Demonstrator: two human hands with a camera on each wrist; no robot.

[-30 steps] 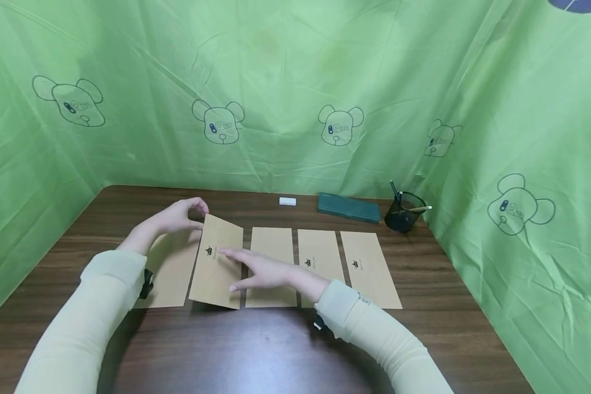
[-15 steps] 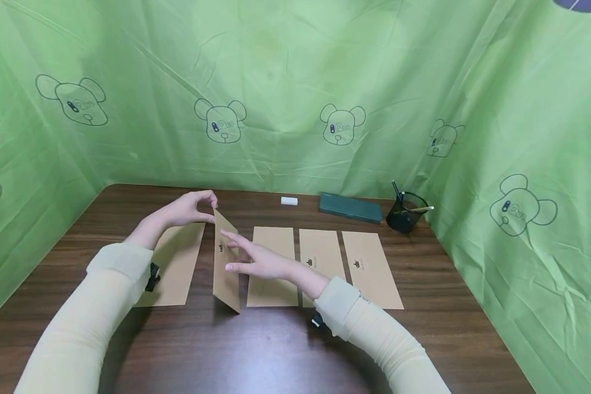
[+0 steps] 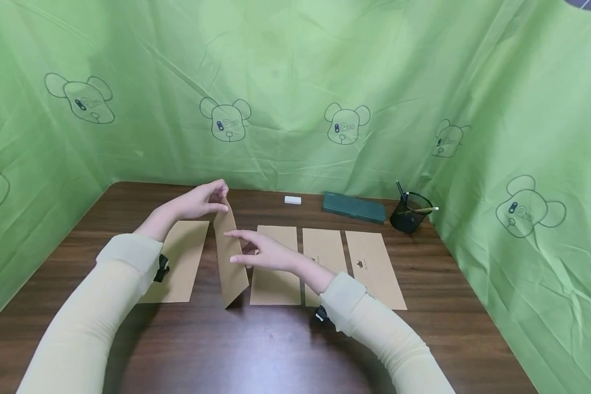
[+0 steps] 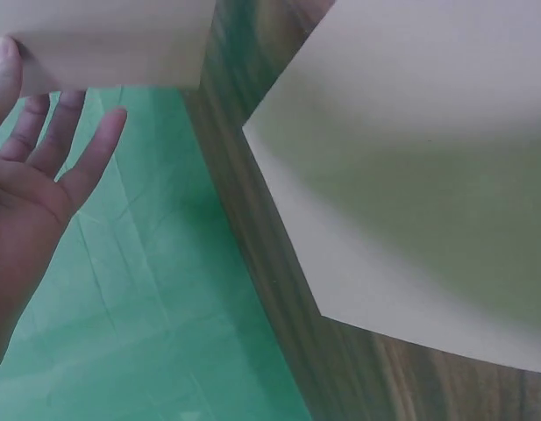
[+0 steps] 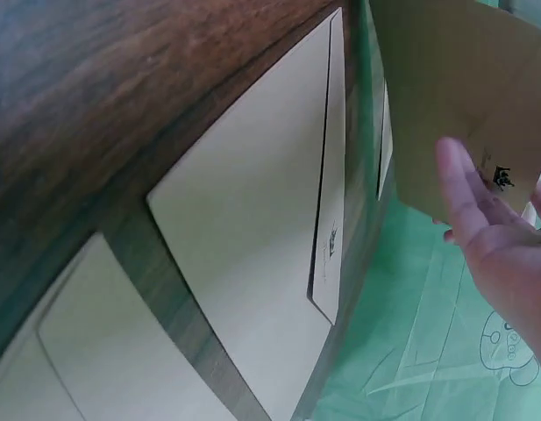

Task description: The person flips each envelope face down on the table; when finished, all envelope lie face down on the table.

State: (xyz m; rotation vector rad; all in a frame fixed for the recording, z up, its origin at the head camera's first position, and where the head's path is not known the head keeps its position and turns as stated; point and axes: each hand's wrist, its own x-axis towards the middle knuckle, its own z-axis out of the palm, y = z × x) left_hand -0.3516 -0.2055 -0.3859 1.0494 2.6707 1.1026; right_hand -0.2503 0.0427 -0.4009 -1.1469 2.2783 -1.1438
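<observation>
At the left of the row, a brown kraft envelope (image 3: 231, 268) stands almost on edge on the table, its plain face towards the head camera. My left hand (image 3: 194, 203) pinches its far top edge between thumb and fingers. My right hand (image 3: 273, 254) is on its right side, thumb and index finger stretched out towards it. A crown print on the envelope (image 5: 454, 79) shows by the right fingers in the right wrist view; whether they touch it I cannot tell. Flat beneath my left forearm lies another envelope (image 3: 184, 262).
Three more envelopes lie flat to the right, among them a middle one (image 3: 322, 241) and an end one (image 3: 374, 257) with a crown print. Behind them are a white eraser (image 3: 293, 200), a dark green case (image 3: 353, 207) and a black mesh pen cup (image 3: 407, 216). Green curtain surrounds the table.
The held envelope has turned, so its printed face has swung out of the head view and the plain side shows. My left hand has moved right and away from me; the right hand shifted slightly.
</observation>
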